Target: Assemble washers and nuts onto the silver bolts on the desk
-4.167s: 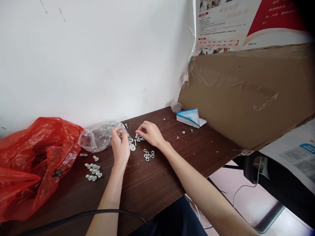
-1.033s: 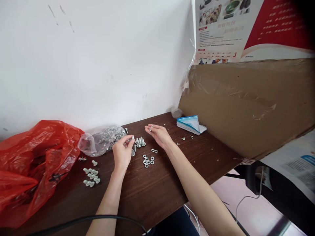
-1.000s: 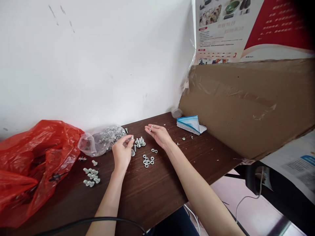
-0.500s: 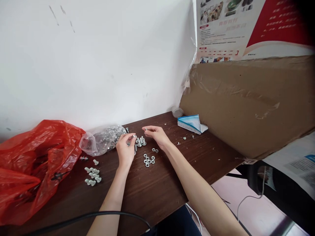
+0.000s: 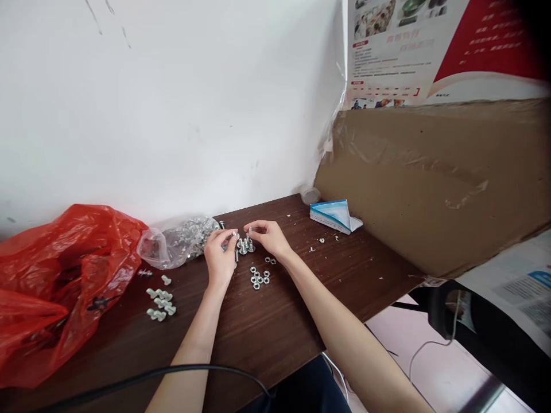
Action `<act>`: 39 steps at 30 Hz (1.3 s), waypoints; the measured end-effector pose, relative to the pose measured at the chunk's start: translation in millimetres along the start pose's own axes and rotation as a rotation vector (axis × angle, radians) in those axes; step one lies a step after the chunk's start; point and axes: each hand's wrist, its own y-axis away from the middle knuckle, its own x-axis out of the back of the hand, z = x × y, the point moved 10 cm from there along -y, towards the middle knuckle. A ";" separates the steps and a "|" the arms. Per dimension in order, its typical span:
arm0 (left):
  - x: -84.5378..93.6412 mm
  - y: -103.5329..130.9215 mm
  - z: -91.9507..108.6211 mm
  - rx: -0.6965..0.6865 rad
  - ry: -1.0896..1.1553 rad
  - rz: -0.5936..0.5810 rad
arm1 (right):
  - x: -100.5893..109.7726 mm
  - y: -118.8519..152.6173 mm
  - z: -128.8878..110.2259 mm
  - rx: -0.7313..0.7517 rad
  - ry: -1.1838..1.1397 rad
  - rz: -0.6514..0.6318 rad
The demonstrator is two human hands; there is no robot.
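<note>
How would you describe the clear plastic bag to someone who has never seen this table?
On the dark brown table, find the large red plastic bag at the left. Just right of it, near the white wall, lies the smaller clear plastic bag. Unlike the red one, it is colourless and shows many small metal parts inside.

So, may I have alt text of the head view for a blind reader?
The left hand and right hand pinch small metal parts near standing bolts on a dark table. Loose nuts lie nearer the viewer, a red bag at left.
</note>
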 end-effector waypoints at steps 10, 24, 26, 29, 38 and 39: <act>-6.9 0.6 -4.2 0.001 -0.008 -0.014 | -4.8 6.5 -26.4 0.150 0.263 -0.022; -14.6 1.8 -11.7 0.027 -0.085 -0.029 | -4.5 6.4 -28.0 0.134 0.313 -0.018; -15.0 1.9 -10.7 0.020 -0.093 -0.027 | -5.0 6.6 -28.1 0.136 0.317 -0.021; -14.8 2.0 -10.4 0.019 -0.098 -0.020 | -5.2 7.2 -28.6 0.144 0.328 -0.023; -9.3 4.5 4.5 -0.037 0.000 -0.020 | 3.5 7.1 -34.5 0.179 0.312 -0.018; -8.6 5.1 7.0 -0.051 -0.002 -0.026 | 3.5 7.4 -35.3 0.179 0.303 -0.026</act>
